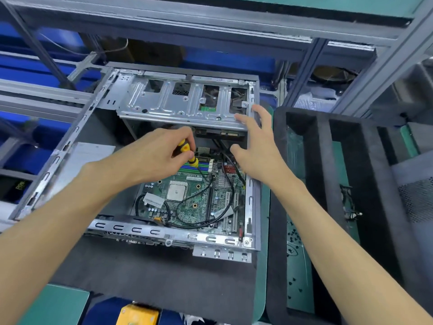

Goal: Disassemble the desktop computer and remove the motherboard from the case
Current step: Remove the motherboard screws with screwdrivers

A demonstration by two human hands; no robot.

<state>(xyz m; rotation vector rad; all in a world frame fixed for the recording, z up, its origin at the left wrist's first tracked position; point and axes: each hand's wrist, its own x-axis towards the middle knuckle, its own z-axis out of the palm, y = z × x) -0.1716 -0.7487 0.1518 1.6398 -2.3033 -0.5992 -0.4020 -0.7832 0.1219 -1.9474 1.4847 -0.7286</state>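
Now, open case (58,158) lies on its side w/ motherboard (187,200) inside at 6 o'clock. Left hand (157,153) grips yellow screwdriver (191,158), tip down toward board. At 2 o'clock, right hand (255,146), fingers spread, holds nothing, touches drive cage (164,102).

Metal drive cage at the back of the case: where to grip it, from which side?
Grip the drive cage by its near front edge, coming from the front right, where the right hand already reaches. That edge overhangs the motherboard, leaving room for fingers beneath. The left hand holds the screwdriver.
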